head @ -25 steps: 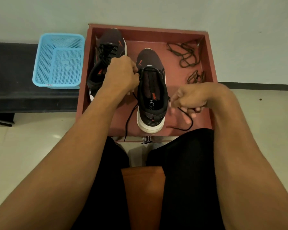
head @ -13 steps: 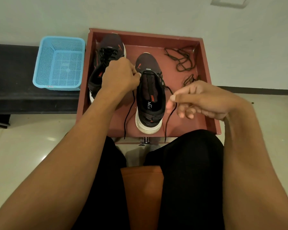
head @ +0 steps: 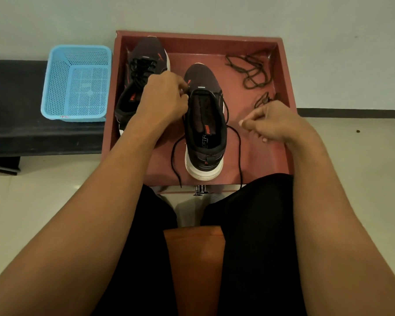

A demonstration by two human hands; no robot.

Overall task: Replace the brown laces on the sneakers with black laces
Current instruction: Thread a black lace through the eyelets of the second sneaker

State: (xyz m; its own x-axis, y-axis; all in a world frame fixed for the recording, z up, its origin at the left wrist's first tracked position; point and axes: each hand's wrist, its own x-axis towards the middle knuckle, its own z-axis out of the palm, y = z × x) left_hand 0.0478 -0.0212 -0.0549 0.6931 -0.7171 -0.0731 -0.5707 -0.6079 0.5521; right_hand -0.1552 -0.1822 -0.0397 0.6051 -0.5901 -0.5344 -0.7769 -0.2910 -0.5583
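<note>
Two sneakers were set in the red tray (head: 285,87). The far sneaker (head: 146,62) was already laced up in black, so that one looked done. The brown laces (head: 252,69) were out of both shoes and left in a heap at the far right of the tray, well apart from the shoes.

The near sneaker (head: 205,128) was only just begun. The black lace (head: 239,153) was put through the holes nearest the toe and no more. Its two ends were hung down loose, one on each side, past the front edge of the tray.

The left hand (head: 162,99) was curled at those toe holes, and the lace seemed to be pinched in its fingers there. The right hand (head: 271,124) was held just beside the shoe, with fingers curled and thumb pressed to a fingertip. Whether the lace was caught in that pinch could not be told.

Most holes on this shoe were still to be threaded, and a bow was still to be tied. A blue basket (head: 75,83) was set to the left of the tray.
</note>
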